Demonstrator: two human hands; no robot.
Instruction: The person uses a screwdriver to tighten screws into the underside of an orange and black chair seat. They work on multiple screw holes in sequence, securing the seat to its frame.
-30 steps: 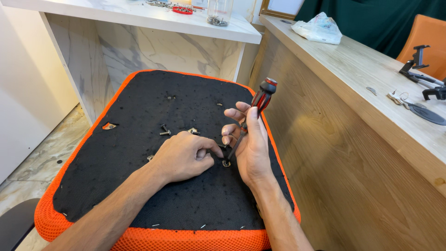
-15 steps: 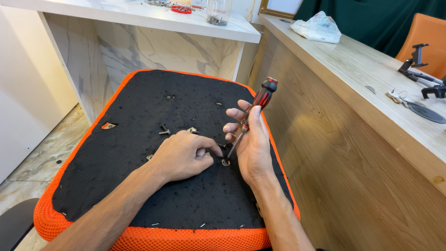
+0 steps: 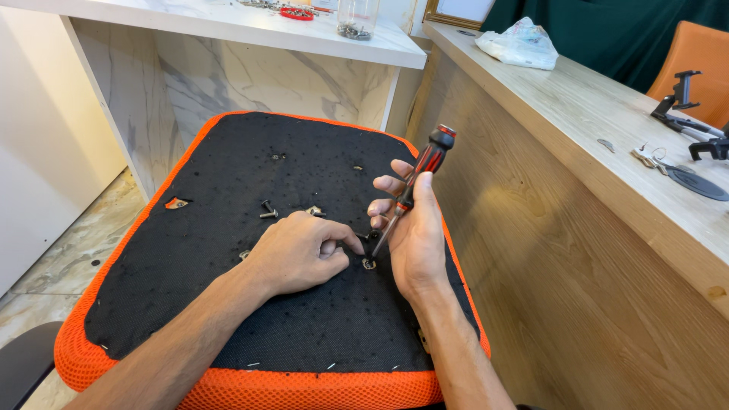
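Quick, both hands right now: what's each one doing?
Left hand: closed, fingertips pinching at the screw hole.
Right hand: closed on the screwdriver.

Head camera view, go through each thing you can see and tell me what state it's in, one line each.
Screwdriver: tilted, tip down at a screw hole, gripped in the right hand.
Left hand: resting on the seat, fingers pinched beside the tip.
Seat cushion: lying underside up, black cover showing, orange mesh edge.
Loose bolt: lying on the black cover, not fitted.
Glass jar: upright on the white counter, small metal parts in the bottom.
Plastic bag: crumpled on the wooden desk.
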